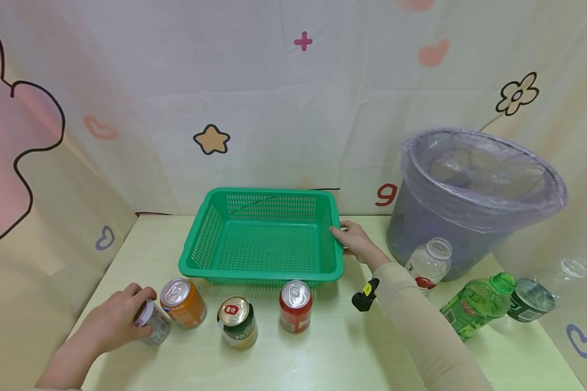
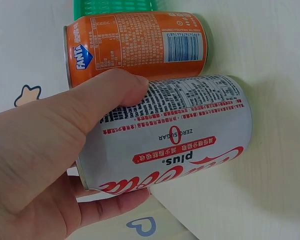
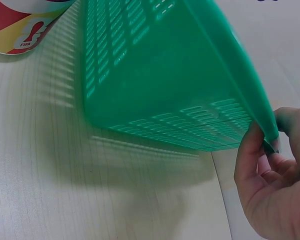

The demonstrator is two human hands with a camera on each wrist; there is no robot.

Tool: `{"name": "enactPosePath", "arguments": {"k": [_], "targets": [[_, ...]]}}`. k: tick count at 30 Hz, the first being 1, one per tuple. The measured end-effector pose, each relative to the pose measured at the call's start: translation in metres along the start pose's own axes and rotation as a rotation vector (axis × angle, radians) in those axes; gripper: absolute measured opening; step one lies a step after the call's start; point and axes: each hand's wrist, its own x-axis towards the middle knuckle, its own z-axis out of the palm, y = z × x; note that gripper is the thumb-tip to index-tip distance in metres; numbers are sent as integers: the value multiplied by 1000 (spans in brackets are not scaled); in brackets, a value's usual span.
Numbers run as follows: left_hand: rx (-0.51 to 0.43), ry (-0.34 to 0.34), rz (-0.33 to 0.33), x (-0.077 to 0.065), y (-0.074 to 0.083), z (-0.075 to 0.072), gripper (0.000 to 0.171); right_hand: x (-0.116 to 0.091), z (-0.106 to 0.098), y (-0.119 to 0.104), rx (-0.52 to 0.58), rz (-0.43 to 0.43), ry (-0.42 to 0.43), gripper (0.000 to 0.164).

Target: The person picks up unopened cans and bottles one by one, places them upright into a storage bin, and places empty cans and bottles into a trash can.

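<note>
The left grip (image 2: 42, 152), foremost in its wrist view, is curled round a silver can (image 2: 175, 132) beside an orange can (image 2: 135, 45); only there is "plus" legible. The right grip (image 1: 357, 242) pinches the green basket (image 1: 261, 275) by its rim; base contact with the desk (image 1: 323, 355) appears uncertain.

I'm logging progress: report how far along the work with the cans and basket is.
Done: apparently nothing loaded; the green basket shows a bare floor. In hand: the left hand curls its fingers round the silver can; the right hand grips the green basket. Likely left: the orange can, green can and red can, standing outside it.
</note>
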Motion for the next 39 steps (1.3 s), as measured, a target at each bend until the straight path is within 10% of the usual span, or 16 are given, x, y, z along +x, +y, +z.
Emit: {"name": "enactPosePath", "arguments": {"k": [39], "targets": [[46, 13, 90, 17, -19, -18, 47, 4, 0, 5, 11, -4, 11, 43]]}}
